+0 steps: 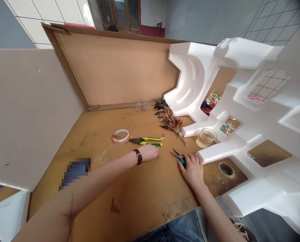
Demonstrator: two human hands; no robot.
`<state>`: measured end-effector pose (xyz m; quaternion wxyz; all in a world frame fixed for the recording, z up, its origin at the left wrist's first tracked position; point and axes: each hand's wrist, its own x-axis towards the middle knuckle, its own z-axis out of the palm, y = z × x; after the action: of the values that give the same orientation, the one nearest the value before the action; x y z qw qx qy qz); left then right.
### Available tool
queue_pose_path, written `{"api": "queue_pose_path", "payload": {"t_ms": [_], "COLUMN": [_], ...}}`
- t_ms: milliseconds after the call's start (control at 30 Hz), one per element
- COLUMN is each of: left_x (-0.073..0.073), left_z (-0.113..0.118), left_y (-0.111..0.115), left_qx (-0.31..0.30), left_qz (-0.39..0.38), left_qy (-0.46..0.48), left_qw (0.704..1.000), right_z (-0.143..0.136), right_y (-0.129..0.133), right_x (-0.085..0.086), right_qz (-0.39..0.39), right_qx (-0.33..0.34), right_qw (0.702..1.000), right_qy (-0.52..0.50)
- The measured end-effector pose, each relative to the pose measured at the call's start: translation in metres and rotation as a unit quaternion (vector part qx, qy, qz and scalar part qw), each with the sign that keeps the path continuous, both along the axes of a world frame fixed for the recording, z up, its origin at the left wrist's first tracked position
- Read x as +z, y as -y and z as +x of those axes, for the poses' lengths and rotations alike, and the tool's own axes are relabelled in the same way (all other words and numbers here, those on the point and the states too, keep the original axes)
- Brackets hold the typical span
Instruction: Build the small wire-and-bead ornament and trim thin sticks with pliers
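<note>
My left hand (150, 153), with a brown watch strap (138, 157) at the wrist, is low over the table beside combination pliers (147, 140) with yellow and green handles. Its fingers are curled together; what they hold, if anything, is too small to make out. My right hand (194, 170) closes over the teal handles of long-nose pliers (175, 153), whose jaws stand slightly apart and point towards my left hand. Left of the combination pliers lie a white ring-shaped roll (125, 135), a bundle of coloured strands (115, 137) and thin straight wires (106, 152).
A brown feather bunch (170, 118) and a tangle of thin wire (142, 106) lie farther back. A clear glass (206, 137) stands between arms of large white foam packing (190, 80). Cardboard (119, 70) closes the back. A hole (226, 169) pierces the table at right.
</note>
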<state>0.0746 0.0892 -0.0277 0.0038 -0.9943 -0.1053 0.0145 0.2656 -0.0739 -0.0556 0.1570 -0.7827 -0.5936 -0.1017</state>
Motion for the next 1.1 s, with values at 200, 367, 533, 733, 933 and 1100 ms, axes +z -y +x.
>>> {"api": "queue_pose_path", "payload": {"t_ms": [200, 367, 533, 733, 933, 1100], "left_x": [-0.001, -0.003, 0.001, 0.002, -0.008, 0.0], "left_z": [0.003, 0.006, 0.001, -0.008, 0.0, -0.002], "left_y": [-0.002, -0.005, -0.012, -0.011, -0.002, -0.006], "left_qx": [-0.007, -0.005, -0.01, -0.043, -0.022, 0.037], "left_qz": [0.011, 0.029, 0.042, 0.039, 0.021, 0.01], "left_qy": [-0.019, -0.041, -0.056, -0.028, -0.003, 0.049], "left_qw": [1.0, 0.999, 0.998, 0.998, 1.0, 0.998], "right_z": [0.002, 0.004, 0.004, 0.005, 0.005, 0.007], "right_y": [0.0, -0.002, -0.002, -0.001, -0.002, 0.001], "right_x": [-0.003, -0.006, -0.007, -0.007, -0.008, -0.005], "right_qz": [0.014, 0.038, 0.051, 0.057, 0.05, 0.074], "right_qx": [0.005, 0.008, 0.009, 0.008, 0.015, 0.037], "right_qw": [1.0, 0.999, 0.999, 0.998, 0.999, 0.996], "right_qy": [-0.005, 0.005, 0.011, 0.008, -0.002, -0.038]}}
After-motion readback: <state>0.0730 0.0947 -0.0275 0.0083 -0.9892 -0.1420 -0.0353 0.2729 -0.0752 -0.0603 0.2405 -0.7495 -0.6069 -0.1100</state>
